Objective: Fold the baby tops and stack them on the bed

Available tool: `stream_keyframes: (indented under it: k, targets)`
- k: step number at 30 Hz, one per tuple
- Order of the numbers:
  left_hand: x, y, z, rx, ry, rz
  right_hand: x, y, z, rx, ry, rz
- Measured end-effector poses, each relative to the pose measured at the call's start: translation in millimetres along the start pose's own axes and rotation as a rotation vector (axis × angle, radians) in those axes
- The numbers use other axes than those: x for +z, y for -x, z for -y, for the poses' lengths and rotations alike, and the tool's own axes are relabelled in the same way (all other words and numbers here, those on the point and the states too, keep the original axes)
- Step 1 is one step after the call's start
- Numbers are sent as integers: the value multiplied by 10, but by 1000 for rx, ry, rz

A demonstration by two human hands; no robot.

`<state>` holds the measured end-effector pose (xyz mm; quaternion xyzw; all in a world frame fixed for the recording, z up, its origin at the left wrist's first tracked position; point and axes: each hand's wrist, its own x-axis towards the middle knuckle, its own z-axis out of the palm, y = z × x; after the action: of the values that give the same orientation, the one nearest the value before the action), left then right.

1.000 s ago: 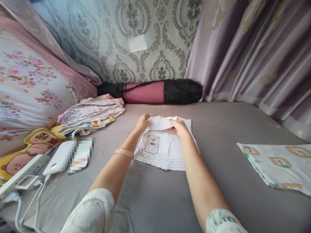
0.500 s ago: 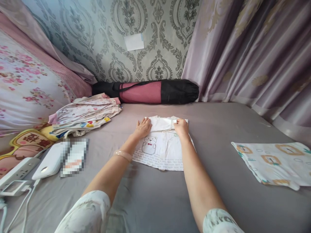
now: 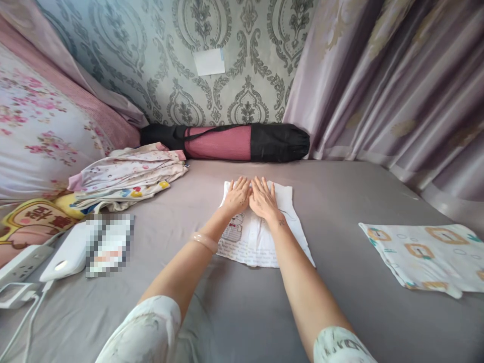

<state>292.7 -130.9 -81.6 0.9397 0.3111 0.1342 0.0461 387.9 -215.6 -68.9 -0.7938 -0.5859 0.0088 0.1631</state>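
Observation:
A small white garment (image 3: 260, 247) with a bear print and rows of lettering lies flat on the grey sheet. My left hand (image 3: 238, 195) rests palm down on its upper part, fingers stretched out and pointing away from me. Right beside it, my right hand (image 3: 262, 199) also lies flat on the cloth with its fingers spread. The two hands meet near the middle of the garment's top and cover part of it. Neither hand grips anything.
A folded patterned cloth (image 3: 427, 257) lies at the right. Piled clothes (image 3: 128, 174) are on the left, above a white power bank (image 3: 71, 252) and a power strip (image 3: 22, 264) with cables. A pink and black rolled bag (image 3: 223, 142) lies along the wall.
Both hands have moved inward to the garment's top middle. My right hand has let go of the folded white part at the right and opened flat.

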Motion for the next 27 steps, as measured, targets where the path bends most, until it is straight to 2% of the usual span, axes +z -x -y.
stream_keyframes:
  k: [5,10,14,17,19,24,27]
  targets:
    - [113,43,54,26,-108,164,52,2,-50,50,-14,147]
    - [147,38,68,8,-109,208,81,-11,-63,79,-42,199]
    - [138,55,42,9,-112,151,45,-9,-48,88,-49,188]
    - [149,83,16,-55,-142,-42,41,-6,-66,110,-10,100]
    - [165,95,8,-96,-147,-111,63,-4,-94,134,18,69]
    - [183,80,15,-102,-97,28,135,4,-156,184,8,149]
    - [169,73,11,-116,-90,44,141,6,-156,183,1,145]
